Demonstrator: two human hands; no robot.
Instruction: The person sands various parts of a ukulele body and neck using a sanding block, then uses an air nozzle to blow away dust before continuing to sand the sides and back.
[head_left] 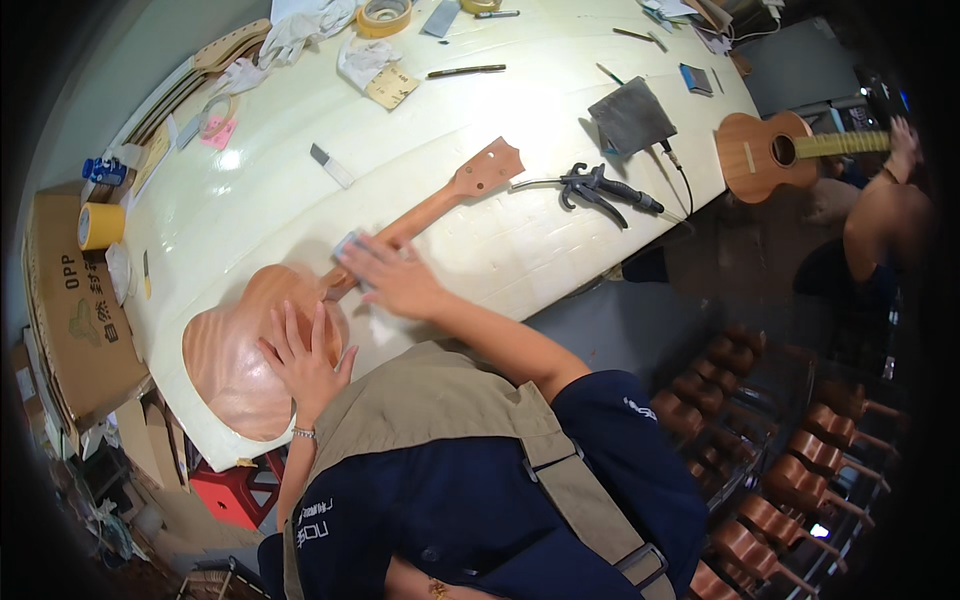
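An unfinished wooden ukulele (232, 352) lies face down on the white table (500, 240), its neck (432, 208) pointing up-right to the headstock (490, 168). My left hand (303, 362) rests flat on the rounded body, fingers spread. My right hand (397, 282) presses down on a small grey-blue sanding block (347, 243) where the neck meets the body; most of the block is hidden under my fingers.
A black air blow gun (600, 188) with its hose and a grey abrasive sheet (630, 115) lie to the right of the headstock. Tape rolls (385, 15), rags and small tools sit at the far edge. Another person at right holds a finished ukulele (765, 150). A cardboard box (70, 310) stands left.
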